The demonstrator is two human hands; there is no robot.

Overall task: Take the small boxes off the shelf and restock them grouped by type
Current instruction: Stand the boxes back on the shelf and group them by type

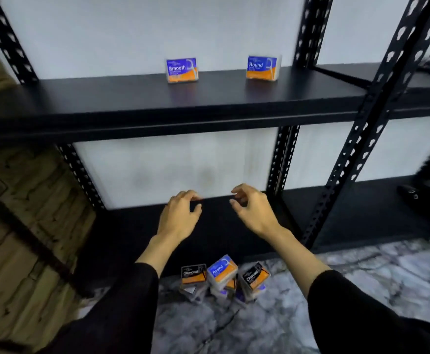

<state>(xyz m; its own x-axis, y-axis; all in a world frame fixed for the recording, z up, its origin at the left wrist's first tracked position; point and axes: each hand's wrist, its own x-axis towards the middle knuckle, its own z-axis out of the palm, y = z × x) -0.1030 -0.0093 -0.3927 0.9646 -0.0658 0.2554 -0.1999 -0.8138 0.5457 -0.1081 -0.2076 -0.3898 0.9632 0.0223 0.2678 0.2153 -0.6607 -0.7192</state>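
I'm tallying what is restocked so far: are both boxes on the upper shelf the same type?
No: the left box reads Smooth and the right box reads Round.

Smooth box [182,70] and Round box [262,67] upright on shelf [132,98], apart — pile of boxes [224,281] on floor

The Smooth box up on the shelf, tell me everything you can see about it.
The Smooth box is a small, seemingly clear plastic case with a blue and orange label, white lettering and a floss pick drawing. It stands upright, label facing out, near the back of the black upper shelf, left of the Round box and apart from it. Only the shelf touches it.
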